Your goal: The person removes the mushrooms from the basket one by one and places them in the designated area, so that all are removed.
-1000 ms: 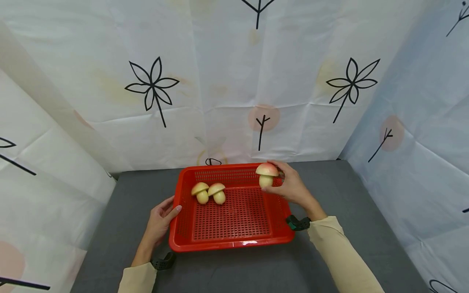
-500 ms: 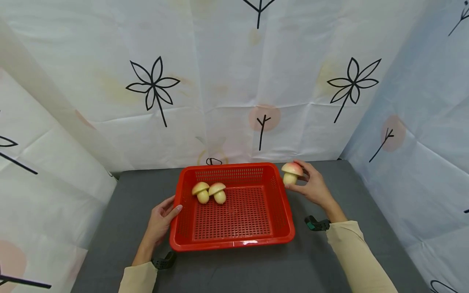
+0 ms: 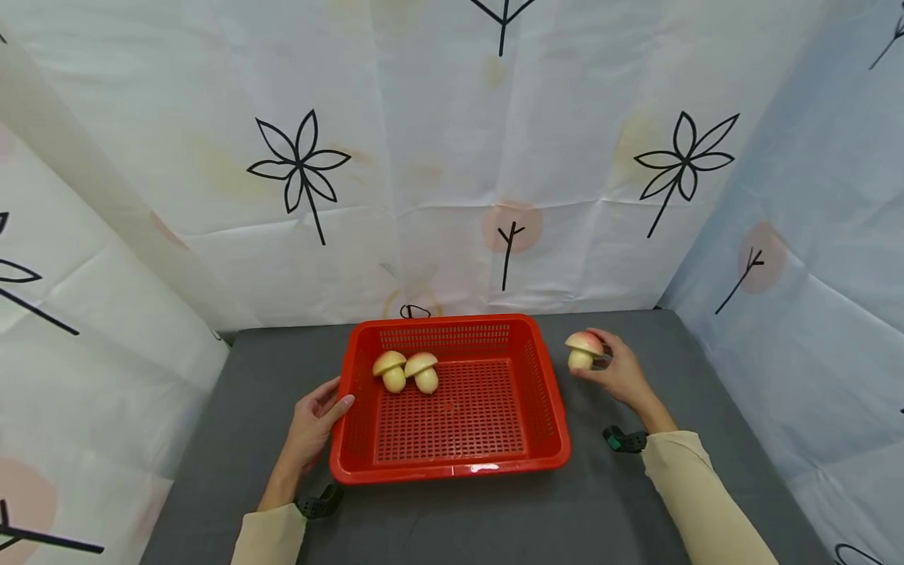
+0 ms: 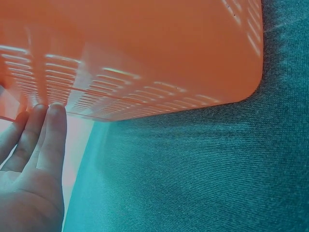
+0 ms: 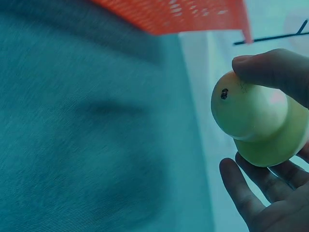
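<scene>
A toy mushroom [image 3: 582, 359] with a pink-and-cream cap and pale stem is held upright in my right hand [image 3: 625, 375], to the right of the red basket [image 3: 452, 472]. In the right wrist view the thumb presses the stem of this mushroom [image 5: 251, 111], and the fingers lie around its cap. My left hand [image 3: 311, 420] grips the basket's left rim, thumb on top. The left wrist view has its fingertips [image 4: 57, 110] against the slotted outer wall. Inside the basket, two similar mushrooms, one on the left [image 3: 391, 372] and one on the right [image 3: 424, 373], lean together near the left wall.
The basket stands on a grey cloth-covered table [image 3: 452, 526]. White patterned fabric [image 3: 424, 196] hangs behind the table and along both sides. Each wrist wears a dark band, one on the left [image 3: 321, 502] and one on the right [image 3: 625, 441].
My right hand has carried the mushroom from above the basket's right side out past the rim, then lower and further right. My left hand stays on the rim.
</scene>
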A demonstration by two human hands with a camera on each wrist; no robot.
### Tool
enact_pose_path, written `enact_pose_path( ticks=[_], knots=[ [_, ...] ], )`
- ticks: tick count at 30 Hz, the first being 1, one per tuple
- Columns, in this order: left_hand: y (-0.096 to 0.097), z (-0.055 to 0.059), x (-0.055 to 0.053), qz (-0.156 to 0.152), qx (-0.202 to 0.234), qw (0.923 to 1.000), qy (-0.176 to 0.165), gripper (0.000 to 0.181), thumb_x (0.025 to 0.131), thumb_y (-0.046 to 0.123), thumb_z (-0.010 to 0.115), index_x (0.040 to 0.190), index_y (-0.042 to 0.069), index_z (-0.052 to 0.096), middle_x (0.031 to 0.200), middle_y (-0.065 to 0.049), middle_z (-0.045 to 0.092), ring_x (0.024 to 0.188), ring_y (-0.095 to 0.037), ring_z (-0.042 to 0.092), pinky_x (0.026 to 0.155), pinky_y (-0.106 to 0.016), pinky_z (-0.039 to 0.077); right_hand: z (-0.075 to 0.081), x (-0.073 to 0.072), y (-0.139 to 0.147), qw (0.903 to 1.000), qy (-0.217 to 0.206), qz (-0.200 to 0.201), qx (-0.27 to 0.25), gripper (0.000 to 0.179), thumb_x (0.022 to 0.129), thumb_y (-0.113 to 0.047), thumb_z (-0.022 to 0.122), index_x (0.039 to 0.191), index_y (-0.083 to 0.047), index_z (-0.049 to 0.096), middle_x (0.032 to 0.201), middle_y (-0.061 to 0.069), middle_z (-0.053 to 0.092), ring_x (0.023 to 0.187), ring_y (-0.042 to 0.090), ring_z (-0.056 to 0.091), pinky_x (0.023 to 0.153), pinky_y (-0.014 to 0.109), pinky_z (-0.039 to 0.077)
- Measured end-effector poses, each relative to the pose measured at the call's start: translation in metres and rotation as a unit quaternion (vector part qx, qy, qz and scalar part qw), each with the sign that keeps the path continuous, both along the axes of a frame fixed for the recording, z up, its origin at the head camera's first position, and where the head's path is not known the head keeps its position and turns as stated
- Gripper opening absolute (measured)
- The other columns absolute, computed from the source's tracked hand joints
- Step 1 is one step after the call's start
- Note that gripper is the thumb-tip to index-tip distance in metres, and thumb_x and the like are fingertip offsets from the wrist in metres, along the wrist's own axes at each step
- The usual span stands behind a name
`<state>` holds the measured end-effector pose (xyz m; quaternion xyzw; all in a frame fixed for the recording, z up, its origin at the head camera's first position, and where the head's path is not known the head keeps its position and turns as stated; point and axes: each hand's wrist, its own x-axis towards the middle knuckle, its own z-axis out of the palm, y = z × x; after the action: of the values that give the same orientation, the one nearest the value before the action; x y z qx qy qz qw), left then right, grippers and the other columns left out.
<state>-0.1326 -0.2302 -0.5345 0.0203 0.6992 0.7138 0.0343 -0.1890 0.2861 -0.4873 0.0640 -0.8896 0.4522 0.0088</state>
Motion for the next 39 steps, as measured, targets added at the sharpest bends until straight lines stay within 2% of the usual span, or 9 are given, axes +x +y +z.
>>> enact_pose_path(
  ticks=[6, 14, 18, 25, 34, 39],
  knots=[
    [-0.001, 0.000, 0.000, -0.004, -0.003, 1.0000, 0.003, 0.058, 0.102, 0.011, 0.063, 0.152, -0.007, 0.037, 0.146, -0.032, 0.046, 0.116, -0.019, 0.066, 0.087, -0.035, 0.059, -0.020, -0.003, 0.009, 0.9990, -0.028, -0.018, 0.029, 0.084, 0.084, -0.010, 0.084, 0.149, 0.011, 0.035, 0.137, 0.036, 0.046, 0.117, 0.052, 0.054, 0.089, 0.059, 0.054],
    [0.000, 0.000, 0.000, -0.004, -0.007, 1.0000, 0.003, 0.058, 0.102, 0.009, 0.063, 0.151, -0.008, 0.037, 0.145, -0.033, 0.047, 0.115, -0.017, 0.066, 0.087, -0.033, 0.059, -0.041, -0.005, 0.018, 0.9966, -0.040, -0.040, 0.060, 0.085, 0.082, -0.012, 0.085, 0.147, 0.013, 0.038, 0.139, 0.038, 0.045, 0.123, 0.052, 0.047, 0.100, 0.065, 0.042],
    [0.000, 0.001, 0.000, -0.002, -0.009, 1.0000, 0.003, 0.057, 0.102, 0.009, 0.063, 0.151, -0.008, 0.038, 0.144, -0.033, 0.047, 0.116, -0.018, 0.066, 0.087, -0.033, 0.059, -0.048, -0.005, 0.021, 0.9959, -0.044, -0.044, 0.065, 0.085, 0.080, -0.013, 0.086, 0.147, 0.013, 0.038, 0.138, 0.039, 0.046, 0.123, 0.052, 0.047, 0.101, 0.065, 0.040],
    [0.000, 0.002, 0.001, -0.005, 0.000, 1.0000, 0.009, 0.057, 0.102, 0.008, 0.061, 0.150, -0.010, 0.037, 0.144, -0.036, 0.046, 0.115, -0.019, 0.066, 0.087, -0.033, 0.059, -0.051, -0.006, 0.022, 0.9957, -0.047, -0.044, 0.067, 0.086, 0.080, -0.015, 0.086, 0.147, 0.012, 0.038, 0.137, 0.039, 0.047, 0.122, 0.051, 0.048, 0.101, 0.065, 0.040],
    [0.000, 0.001, 0.001, -0.001, -0.003, 1.0000, 0.004, 0.058, 0.102, 0.010, 0.063, 0.151, -0.006, 0.039, 0.145, -0.031, 0.048, 0.117, -0.021, 0.066, 0.088, -0.035, 0.059, -0.046, -0.006, 0.020, 0.9948, -0.056, -0.039, 0.076, 0.088, 0.080, -0.016, 0.086, 0.147, 0.013, 0.037, 0.137, 0.039, 0.047, 0.121, 0.051, 0.049, 0.099, 0.064, 0.042],
    [0.000, 0.000, 0.001, -0.003, 0.000, 1.0000, 0.008, 0.057, 0.102, 0.009, 0.062, 0.151, -0.008, 0.038, 0.144, -0.032, 0.049, 0.117, -0.021, 0.066, 0.088, -0.035, 0.059, -0.045, -0.006, 0.019, 0.9949, -0.055, -0.034, 0.077, 0.088, 0.081, -0.016, 0.086, 0.147, 0.014, 0.036, 0.137, 0.039, 0.047, 0.119, 0.050, 0.050, 0.098, 0.063, 0.043]
  ],
)
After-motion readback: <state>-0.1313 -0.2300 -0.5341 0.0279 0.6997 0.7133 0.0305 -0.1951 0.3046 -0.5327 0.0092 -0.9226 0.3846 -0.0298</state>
